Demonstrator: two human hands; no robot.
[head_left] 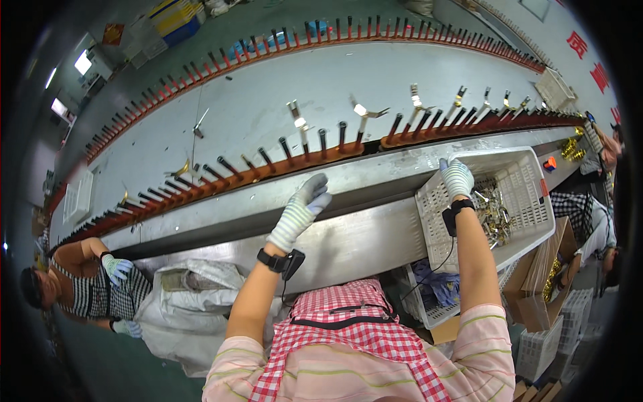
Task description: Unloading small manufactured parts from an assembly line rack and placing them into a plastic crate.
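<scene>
My left hand (307, 206), in a striped knit glove with grey fingertips, is raised over the near metal ledge. Its fingers and thumb are apart, with nothing visible between them. At the far left corner of a white plastic basket (439, 231), my right hand (458, 178) is closed about the rim, its fingertips partly hidden. Many small shiny metal parts (492, 214) lie inside the basket. Beyond my hands runs a row of upright red pegs with black tips (288, 149); several carry bent, shiny metal pieces (299, 120).
A second row of pegs (281, 40) curves along the far side of the grey tabletop (268, 94). To the left, a person (100, 281) sits beside a white sack (181, 321). Another person (599, 228) works at the right, near an open cardboard box (546, 278).
</scene>
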